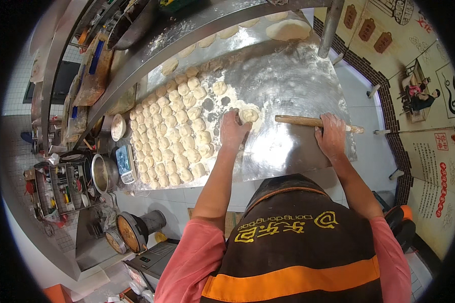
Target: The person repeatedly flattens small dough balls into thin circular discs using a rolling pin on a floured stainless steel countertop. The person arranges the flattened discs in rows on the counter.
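Thumb and fingers of my left hand [232, 132] close around the near left edge of a round dough piece [249, 115] lying on the floured steel table [293, 70]. A wooden rolling pin [298, 120] lies crosswise to the right of that piece. My right hand [332, 135] is wrapped over the pin's right part. Left of my left hand, many small dough pieces [169, 134] sit in close rows. One more dough piece [219, 88] rests apart from them, beyond my left hand, on scattered flour.
Flat dough rounds [288, 30] lie along the table's far side, under a metal shelf rail [187, 35]. At the left end stand a digital scale [126, 162], a steel bowl [104, 173] and a small white bowl [118, 127]. A steel post [331, 29] rises at the far right corner.
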The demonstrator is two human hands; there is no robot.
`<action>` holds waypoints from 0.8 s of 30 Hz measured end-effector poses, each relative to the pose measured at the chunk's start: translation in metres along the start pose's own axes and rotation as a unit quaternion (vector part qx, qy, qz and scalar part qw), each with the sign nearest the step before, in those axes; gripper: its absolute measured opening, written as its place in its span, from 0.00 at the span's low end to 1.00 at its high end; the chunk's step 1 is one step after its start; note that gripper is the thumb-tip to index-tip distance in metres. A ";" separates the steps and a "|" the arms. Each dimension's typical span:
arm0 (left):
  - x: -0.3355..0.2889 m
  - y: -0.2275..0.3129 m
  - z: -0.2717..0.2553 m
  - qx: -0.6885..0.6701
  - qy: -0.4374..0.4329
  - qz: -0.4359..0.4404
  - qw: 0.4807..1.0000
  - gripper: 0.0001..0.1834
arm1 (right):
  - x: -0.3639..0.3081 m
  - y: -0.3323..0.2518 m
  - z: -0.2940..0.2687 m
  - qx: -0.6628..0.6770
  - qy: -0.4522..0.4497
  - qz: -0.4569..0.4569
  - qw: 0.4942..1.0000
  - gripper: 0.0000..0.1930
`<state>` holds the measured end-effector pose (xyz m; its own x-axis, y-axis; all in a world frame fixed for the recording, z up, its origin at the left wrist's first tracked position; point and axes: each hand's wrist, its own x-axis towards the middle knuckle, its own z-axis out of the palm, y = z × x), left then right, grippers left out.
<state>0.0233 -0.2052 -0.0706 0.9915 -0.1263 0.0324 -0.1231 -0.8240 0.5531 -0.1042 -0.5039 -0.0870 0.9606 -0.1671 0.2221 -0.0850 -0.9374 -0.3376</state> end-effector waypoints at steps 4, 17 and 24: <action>0.005 0.004 -0.001 0.025 -0.059 0.006 0.998 0.26 | -0.003 0.003 0.005 0.001 0.025 -0.009 1.000 0.25; -0.023 0.043 0.010 0.137 -0.064 0.138 0.979 0.11 | -0.002 0.001 0.003 0.003 -0.008 0.007 1.000 0.23; -0.022 0.045 0.025 0.139 -0.035 0.140 0.980 0.05 | -0.001 0.004 0.004 0.008 0.001 0.000 1.000 0.24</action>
<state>-0.0051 -0.2532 -0.0671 0.9133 -0.3977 0.0879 -0.4058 -0.8695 0.2816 -0.1050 -0.5060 -0.0919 0.9601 -0.1685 0.2234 -0.0818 -0.9325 -0.3517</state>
